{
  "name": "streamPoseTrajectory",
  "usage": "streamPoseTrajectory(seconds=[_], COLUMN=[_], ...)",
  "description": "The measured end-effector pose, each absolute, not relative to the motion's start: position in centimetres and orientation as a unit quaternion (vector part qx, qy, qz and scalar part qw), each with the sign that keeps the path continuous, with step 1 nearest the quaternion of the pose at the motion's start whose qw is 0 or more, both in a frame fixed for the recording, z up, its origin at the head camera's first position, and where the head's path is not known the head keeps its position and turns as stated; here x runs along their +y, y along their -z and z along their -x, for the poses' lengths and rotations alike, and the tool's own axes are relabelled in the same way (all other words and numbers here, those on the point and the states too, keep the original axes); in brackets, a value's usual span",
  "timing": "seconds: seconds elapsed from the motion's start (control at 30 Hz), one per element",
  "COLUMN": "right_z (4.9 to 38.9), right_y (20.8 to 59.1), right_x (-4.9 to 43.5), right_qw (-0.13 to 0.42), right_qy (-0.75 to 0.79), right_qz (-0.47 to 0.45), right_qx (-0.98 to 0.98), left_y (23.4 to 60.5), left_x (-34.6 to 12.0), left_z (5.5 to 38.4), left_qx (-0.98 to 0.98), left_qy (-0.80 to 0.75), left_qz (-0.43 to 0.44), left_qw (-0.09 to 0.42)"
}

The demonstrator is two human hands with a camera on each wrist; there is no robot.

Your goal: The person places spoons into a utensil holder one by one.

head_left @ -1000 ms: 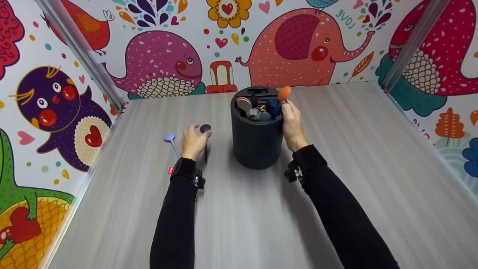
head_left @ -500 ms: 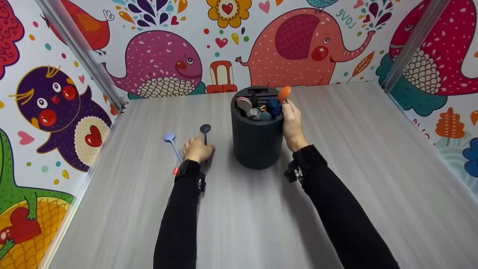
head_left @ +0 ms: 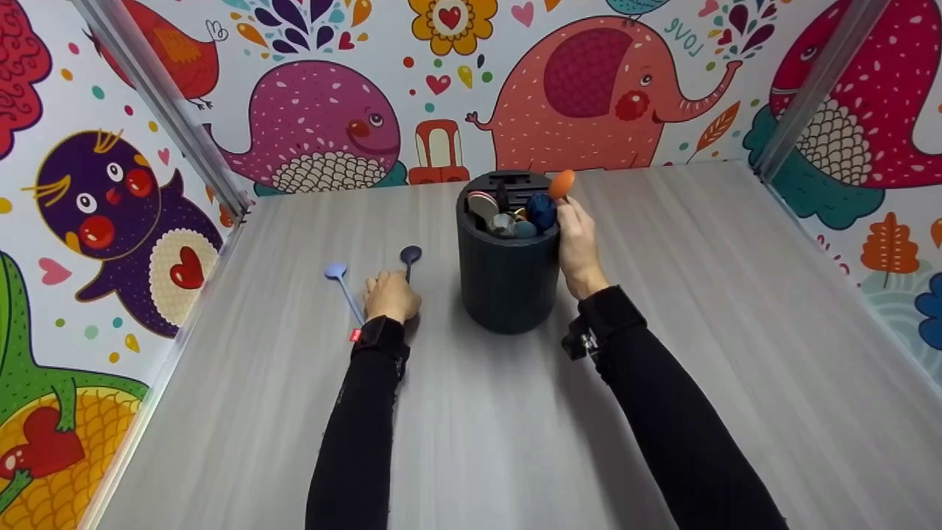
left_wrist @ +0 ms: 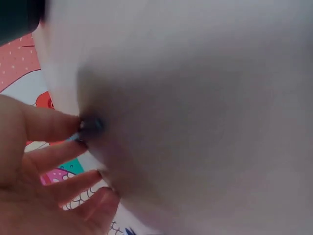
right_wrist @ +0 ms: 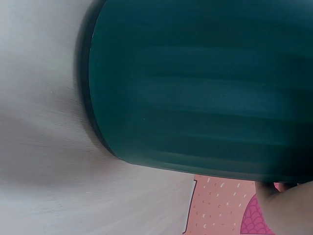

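Note:
A dark blue-grey spoon [head_left: 411, 255] lies on the table, bowl pointing away from me. My left hand [head_left: 392, 296] is over its handle; in the left wrist view, thumb and index finger pinch the dark handle end [left_wrist: 92, 128]. A dark green utensil holder [head_left: 508, 287] stands upright to the right. Against its right side near the rim, my right hand [head_left: 578, 246] holds it, some fingers hidden behind. An orange spoon-like head [head_left: 561, 184] sticks up beside those fingers. Left of my left hand lies a light purple-blue spoon [head_left: 336, 271] with a red tag at its handle.
Several utensils fill the holder, among them a dark blue faceted head [head_left: 541, 211] and a rounded grey head [head_left: 482, 206]. A slotted insert [head_left: 508, 179] spans its back. Printed panels [head_left: 324, 125] with metal corner posts enclose the grey wood-grain table [head_left: 471, 442].
My left hand has moved back towards me, from beside the dark spoon's bowl down to its handle. The dark spoon's bowl has shifted slightly right. The right hand and holder stay put.

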State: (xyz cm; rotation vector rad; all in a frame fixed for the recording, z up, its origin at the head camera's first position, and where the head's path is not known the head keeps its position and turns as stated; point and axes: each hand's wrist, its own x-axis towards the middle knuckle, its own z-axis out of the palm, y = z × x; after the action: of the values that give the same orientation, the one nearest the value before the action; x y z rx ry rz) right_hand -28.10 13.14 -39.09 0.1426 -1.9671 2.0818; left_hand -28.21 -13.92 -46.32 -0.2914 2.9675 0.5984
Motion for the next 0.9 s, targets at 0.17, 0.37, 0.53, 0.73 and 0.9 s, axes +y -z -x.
streamPoseTrajectory(seconds=[0.17,0.37,0.53,0.73,0.9], right_z=[28.0,26.8,26.0,26.0,26.0], right_y=[39.0,37.6,36.7,36.8,36.8], right_x=[13.2,12.9,12.8,12.8,12.8], right_qw=[0.138,0.132,0.137,0.136,0.134], right_qy=[-0.719,-0.718,-0.711,-0.711,-0.705], right_qz=[-0.048,-0.052,-0.048,-0.05,-0.042], right_qx=[-0.68,-0.682,-0.688,-0.688,-0.696], left_y=[46.3,46.6,46.6,46.5,46.3], left_x=[-13.7,-13.4,-13.2,-13.1,-13.0], left_z=[28.3,28.6,28.7,28.6,28.4], left_qx=[0.975,0.976,0.979,0.98,0.979], left_qy=[-0.191,-0.191,-0.178,-0.172,-0.177], left_qz=[0.109,0.107,0.094,0.104,0.101], left_qw=[0.025,-0.008,-0.029,-0.007,0.021])
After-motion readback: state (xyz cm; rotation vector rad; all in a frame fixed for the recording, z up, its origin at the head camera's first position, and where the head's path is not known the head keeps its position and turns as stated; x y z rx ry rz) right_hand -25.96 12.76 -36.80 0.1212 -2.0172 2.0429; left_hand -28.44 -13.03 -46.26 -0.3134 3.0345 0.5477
